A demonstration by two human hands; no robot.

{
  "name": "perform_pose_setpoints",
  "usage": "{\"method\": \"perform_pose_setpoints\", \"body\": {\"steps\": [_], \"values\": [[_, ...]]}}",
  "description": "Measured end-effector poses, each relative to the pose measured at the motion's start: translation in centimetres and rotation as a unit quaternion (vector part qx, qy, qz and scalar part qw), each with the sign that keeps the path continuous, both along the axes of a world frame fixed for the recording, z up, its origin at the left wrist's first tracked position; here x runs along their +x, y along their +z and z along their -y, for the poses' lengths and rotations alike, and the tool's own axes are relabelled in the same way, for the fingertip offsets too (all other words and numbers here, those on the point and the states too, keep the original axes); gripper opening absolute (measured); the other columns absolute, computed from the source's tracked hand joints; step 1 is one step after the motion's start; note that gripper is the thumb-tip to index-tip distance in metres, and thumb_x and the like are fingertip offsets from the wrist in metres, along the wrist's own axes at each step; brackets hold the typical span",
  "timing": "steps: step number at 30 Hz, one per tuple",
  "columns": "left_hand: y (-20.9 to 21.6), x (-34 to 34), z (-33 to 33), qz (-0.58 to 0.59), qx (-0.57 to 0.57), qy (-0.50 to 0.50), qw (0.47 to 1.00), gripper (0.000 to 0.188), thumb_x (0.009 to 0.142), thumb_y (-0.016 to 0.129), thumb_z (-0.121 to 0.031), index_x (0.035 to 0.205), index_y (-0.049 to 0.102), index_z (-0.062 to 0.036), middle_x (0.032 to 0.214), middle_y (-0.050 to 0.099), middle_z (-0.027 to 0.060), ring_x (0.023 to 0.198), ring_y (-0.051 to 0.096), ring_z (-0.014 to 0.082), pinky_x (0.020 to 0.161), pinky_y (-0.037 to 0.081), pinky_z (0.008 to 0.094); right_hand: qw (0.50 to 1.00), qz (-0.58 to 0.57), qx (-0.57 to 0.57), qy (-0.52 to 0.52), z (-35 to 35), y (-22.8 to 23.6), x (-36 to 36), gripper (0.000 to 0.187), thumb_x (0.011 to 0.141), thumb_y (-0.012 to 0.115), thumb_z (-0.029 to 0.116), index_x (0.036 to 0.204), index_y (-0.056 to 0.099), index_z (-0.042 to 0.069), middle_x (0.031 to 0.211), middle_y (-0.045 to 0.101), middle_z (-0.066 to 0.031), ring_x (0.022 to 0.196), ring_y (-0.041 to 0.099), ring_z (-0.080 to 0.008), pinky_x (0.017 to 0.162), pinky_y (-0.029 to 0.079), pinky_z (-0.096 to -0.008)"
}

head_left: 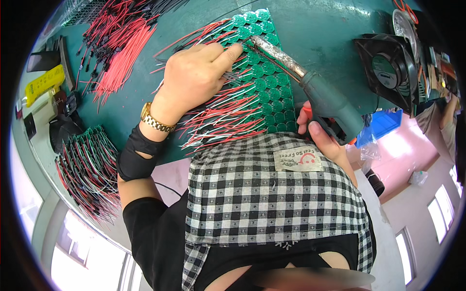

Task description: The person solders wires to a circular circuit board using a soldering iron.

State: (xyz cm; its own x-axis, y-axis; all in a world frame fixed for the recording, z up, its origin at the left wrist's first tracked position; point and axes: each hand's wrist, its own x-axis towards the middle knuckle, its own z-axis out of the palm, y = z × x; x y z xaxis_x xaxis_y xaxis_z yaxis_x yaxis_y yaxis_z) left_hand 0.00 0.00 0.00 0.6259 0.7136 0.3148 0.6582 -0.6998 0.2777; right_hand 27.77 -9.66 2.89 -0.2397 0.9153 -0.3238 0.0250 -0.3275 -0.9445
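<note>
Black-and-white checked cloth apron (272, 208) lies below the left hand (194, 68), fingertips nearly pinched, any hold on the thin red-and-white wires (223, 121) unclear. Beside them: the flat green circuit-board panel (272, 82). Right hand (324, 139) wraps the dark-green soldering iron (332, 102); best keep its metal tip (256, 40) steady, clear of fingertips.

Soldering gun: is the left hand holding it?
No, the right hand grips the soldering gun, while the left hand is by the wires.

Green circuit boards (273, 94); red and white wires (225, 116); dark-green soldering gun (332, 102); black-and-white checked apron (272, 203)
</note>
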Motion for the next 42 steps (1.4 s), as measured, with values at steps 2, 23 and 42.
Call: {"method": "perform_pose_setpoints", "body": {"steps": [2, 23, 42], "values": [[0.2, 0.0, 0.2, -0.004, 0.008, 0.002, 1.000, 0.051, 0.060, 0.067, 0.000, 0.109, 0.065, -0.0134, 0.064, 0.051, -0.0001, 0.056, 0.056, 0.0153, 0.049, 0.045, 0.0283, 0.998, 0.034, 0.007, 0.052, 0.1, -0.2, 0.2, 0.039, 0.086, 0.059, 0.018, 0.121, 0.051, 0.003, 0.090, 0.058, -0.0126, 0.072, 0.055, -0.0164, 0.067, 0.046, -0.0303], [0.4, 0.0, 0.1, 0.000, 0.043, 0.004, 0.999, 0.039, 0.062, 0.070, -0.007, 0.101, 0.066, -0.0123, 0.064, 0.051, 0.0000, 0.057, 0.057, 0.0156, 0.049, 0.045, 0.0283, 0.988, -0.089, 0.007, -0.123, 1.3, -0.5, -0.4, 0.048, 0.080, 0.064, 0.026, 0.115, 0.052, -0.004, 0.084, 0.061, -0.0153, 0.063, 0.056, -0.0177, 0.058, 0.046, -0.0285], [2.6, -1.1, 0.0, 0.192, -0.083, 0.115, 0.971, 0.009, 0.091, 0.051, -0.008, 0.097, 0.049, -0.0016, 0.079, 0.051, 0.0120, 0.071, 0.052, 0.0270, 0.064, 0.043, 0.0351, 0.987, -0.144, 0.060, -0.044, 4.2, -3.8, 0.8, 0.039, 0.087, 0.059, 0.015, 0.121, 0.050, 0.000, 0.095, 0.059, -0.0102, 0.072, 0.056, -0.0135, 0.066, 0.048, -0.0275]]}}
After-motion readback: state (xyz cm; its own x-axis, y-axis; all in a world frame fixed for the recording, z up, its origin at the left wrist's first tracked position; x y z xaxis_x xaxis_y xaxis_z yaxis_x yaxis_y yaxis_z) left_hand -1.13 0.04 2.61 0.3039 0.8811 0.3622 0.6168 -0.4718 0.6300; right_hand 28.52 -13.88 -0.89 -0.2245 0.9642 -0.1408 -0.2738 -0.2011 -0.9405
